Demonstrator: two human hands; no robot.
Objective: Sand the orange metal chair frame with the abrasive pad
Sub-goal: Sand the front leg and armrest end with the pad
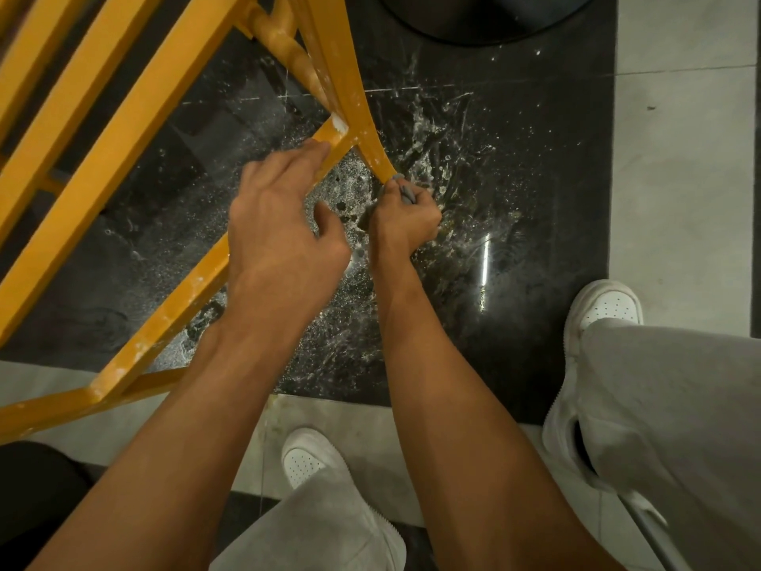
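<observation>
**Orange chair frame being sanded over a dusty black floor**

Orange metal chair frame fills the upper left of the downward view, its slats and bars running diagonally. It lies over a glossy black stone floor speckled and smeared with white dust. White dust also marks several bars and joints of the frame. Pale grey tiles border the black stone on the right and along the near edge. A dark round base sits at the top edge. Nearer the viewer are two white shoes, one at bottom centre and one to the right, below light grey trousers.

Both bare forearms reach forward from the bottom. The left hand is spread, with its fingers laid fairly straight on a crossbar close to where the bar meets a curved leg; its thumb points out to the side, away from the metal. The right hand is curled into a tight fist round a grey abrasive pad, which is wrapped against the lower end of that curved leg. The fist hides the leg's tip and most of the pad.
</observation>
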